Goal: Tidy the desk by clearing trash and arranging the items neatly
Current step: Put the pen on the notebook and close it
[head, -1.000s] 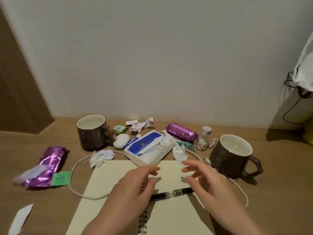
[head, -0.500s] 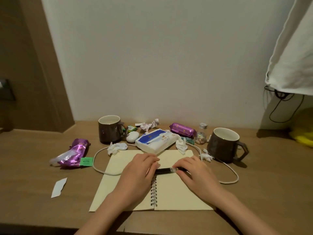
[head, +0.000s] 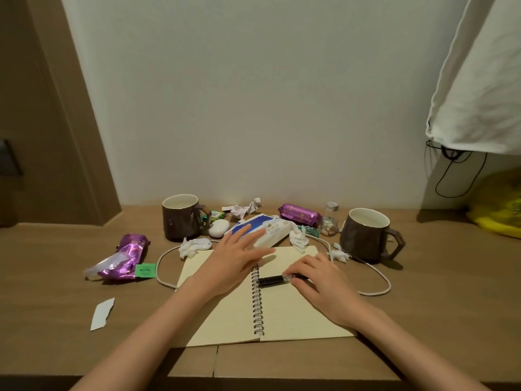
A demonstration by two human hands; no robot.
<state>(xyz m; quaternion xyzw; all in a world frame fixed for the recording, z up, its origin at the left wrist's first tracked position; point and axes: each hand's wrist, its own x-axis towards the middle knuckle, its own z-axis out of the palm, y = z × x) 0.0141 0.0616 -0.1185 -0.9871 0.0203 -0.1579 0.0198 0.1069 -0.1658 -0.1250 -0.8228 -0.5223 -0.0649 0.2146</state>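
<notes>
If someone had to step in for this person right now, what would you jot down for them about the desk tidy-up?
Left hand: open, fingers straight, stretched over the notebook toward the tissue pack.
Right hand: pinches the pen lying on the open notebook.
Done: nothing visibly cleared yet.
Left: bin the purple wrappers, crumpled tissues and paper scrap; close the notebook; line up the mugs and cable.
</notes>
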